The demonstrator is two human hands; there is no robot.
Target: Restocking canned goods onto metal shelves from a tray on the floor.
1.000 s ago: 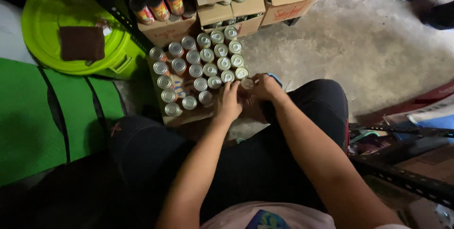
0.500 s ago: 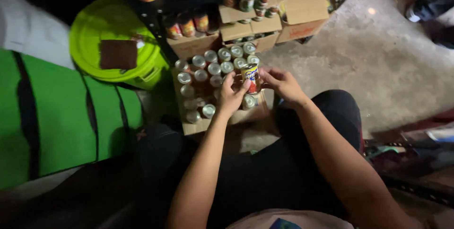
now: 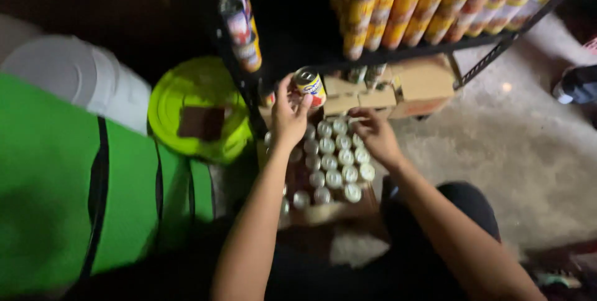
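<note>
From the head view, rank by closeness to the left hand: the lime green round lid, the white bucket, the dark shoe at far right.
From the left hand:
1. Lime green round lid, just left.
2. White bucket, farther left.
3. Dark shoe, far right on the floor.

A black wire shelf [image 3: 398,52] carries tall cans [image 3: 398,9]; cardboard boxes [image 3: 410,86] sit beneath.

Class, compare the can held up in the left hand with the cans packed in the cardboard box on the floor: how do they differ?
The held can is lifted in the left hand, near the shelf edge; the boxed cans sit low in the cardboard box.
The held can tilts, showing its yellow and red label; the boxed cans stand upright, showing only silvery tops.
The held can is alone; the boxed cans are packed in rows.
Both look like the same kind of small tin.
</note>
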